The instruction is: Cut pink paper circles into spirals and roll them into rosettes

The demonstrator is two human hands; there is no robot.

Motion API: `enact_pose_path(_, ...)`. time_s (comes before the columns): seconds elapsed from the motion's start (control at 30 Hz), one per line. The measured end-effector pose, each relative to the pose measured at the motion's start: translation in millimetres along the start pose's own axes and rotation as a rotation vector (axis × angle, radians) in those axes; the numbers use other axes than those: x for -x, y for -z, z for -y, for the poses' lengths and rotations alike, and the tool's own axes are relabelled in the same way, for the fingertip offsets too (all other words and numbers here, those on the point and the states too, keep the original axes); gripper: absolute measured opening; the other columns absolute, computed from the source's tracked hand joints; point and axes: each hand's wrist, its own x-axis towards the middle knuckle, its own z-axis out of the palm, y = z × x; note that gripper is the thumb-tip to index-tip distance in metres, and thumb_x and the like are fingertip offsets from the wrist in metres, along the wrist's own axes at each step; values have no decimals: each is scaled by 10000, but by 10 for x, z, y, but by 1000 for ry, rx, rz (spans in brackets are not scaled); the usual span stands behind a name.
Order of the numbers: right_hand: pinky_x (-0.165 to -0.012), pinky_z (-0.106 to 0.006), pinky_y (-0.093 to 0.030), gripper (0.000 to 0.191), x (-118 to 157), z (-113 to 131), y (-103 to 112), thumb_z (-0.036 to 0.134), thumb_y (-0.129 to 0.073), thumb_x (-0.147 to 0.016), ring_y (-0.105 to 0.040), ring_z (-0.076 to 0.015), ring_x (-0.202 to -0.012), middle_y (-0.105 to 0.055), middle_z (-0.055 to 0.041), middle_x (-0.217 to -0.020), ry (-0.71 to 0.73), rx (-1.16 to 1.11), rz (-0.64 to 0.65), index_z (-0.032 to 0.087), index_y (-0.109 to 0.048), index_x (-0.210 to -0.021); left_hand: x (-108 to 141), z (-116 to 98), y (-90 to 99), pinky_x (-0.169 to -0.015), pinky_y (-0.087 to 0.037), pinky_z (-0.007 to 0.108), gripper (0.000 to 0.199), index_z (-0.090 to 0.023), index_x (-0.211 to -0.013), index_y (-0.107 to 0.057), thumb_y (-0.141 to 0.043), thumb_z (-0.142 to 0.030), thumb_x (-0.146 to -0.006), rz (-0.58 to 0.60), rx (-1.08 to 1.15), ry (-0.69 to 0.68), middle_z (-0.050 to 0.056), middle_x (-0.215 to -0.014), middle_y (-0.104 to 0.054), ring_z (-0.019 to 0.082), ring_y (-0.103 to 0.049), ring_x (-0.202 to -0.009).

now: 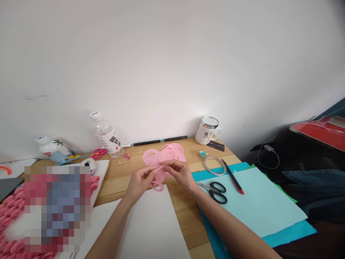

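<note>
Between the fingertips of both hands is a narrow pink paper strip (pixel 157 187), whose curled end hangs down below my left hand (pixel 143 178). My left hand is closed in a pinch on it. My right hand (pixel 177 172) also pinches the strip, thumb against forefinger, so the exact spot between the fingers is partly hidden. Just behind the fingertips lies a pile of pink paper spirals (pixel 172 153) cut in rounds. White paper sheets (pixel 153 223) spread beneath my wrists.
On the right, black-handled scissors (pixel 218 192), a tape roll (pixel 215 166) and a red-black pen (pixel 233 177) lie on blue paper (pixel 258 201). A mug (pixel 206 133) and plastic bottle (pixel 109 138) stand by the wall. Pink rolled flowers (pixel 13 205) cover a board at left, partly blurred.
</note>
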Motion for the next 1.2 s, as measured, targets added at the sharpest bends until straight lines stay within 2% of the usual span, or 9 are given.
enact_pose_path(0.27, -625, -275, -509, 198, -1, 21, -13, 296, -758, -590, -604, -130, -626, -656, -6, -685, -37, -96, -63, 179, -640, -696, 17, -56, -30, -470, -471, 226, 299, -132, -856, -701, -612, -369, -696, -11, -51, 4, -9, -553, -600, 124, -581, -467)
enact_pose_path(0.47, -643, -279, -516, 172, -3, 14, -6, 279, -742, -621, -615, -129, -622, -658, -5, -657, -50, -131, -26, 174, -651, -722, 17, -72, -31, -516, -509, 244, 291, -129, -858, -697, -613, -362, -705, -10, -9, 5, -2, -552, -626, 123, -585, -466)
enact_pose_path(0.63, -698, -307, -525, 211, -1, 7, 2, 308, -756, -593, -641, -155, -697, -701, -39, -782, -73, -104, -29, 172, -676, -733, 7, -56, -25, -515, -524, 267, 331, -126, -862, -699, -629, -400, -690, -26, -3, 3, 19, -591, -652, 153, -616, -481)
enact_pose_path(0.9, -580, -273, -518, 185, 1, -11, 11, 295, -767, -575, -616, -139, -578, -675, -10, -632, -69, -96, -60, 175, -658, -665, 21, -75, -34, -604, -540, 273, 270, -144, -816, -700, -645, -374, -687, -4, 15, 10, 25, -696, -699, 162, -651, -572)
enact_pose_path(0.97, -600, -281, -524, 180, -3, -9, 13, 304, -756, -595, -625, -144, -596, -685, -16, -654, -60, -78, -55, 176, -672, -689, 19, -78, -29, -625, -540, 274, 260, -143, -801, -702, -642, -371, -691, -6, 12, 2, 31, -739, -705, 172, -659, -624)
enact_pose_path(1.1, -721, -321, -528, 219, -8, -9, 15, 331, -694, -678, -657, -176, -750, -715, -46, -812, -56, -43, -8, 185, -700, -842, 3, -74, -6, -628, -540, 277, 291, -133, -837, -706, -645, -377, -689, -52, 6, 1, 50, -766, -708, 175, -643, -671)
enact_pose_path(1.2, -710, -327, -529, 206, -9, -12, 13, 336, -698, -673, -658, -175, -720, -714, -40, -775, -48, -38, -20, 187, -701, -816, -6, -67, 1, -627, -547, 289, 319, -127, -860, -703, -665, -381, -671, -46, 54, 26, 56, -772, -706, 172, -634, -662)
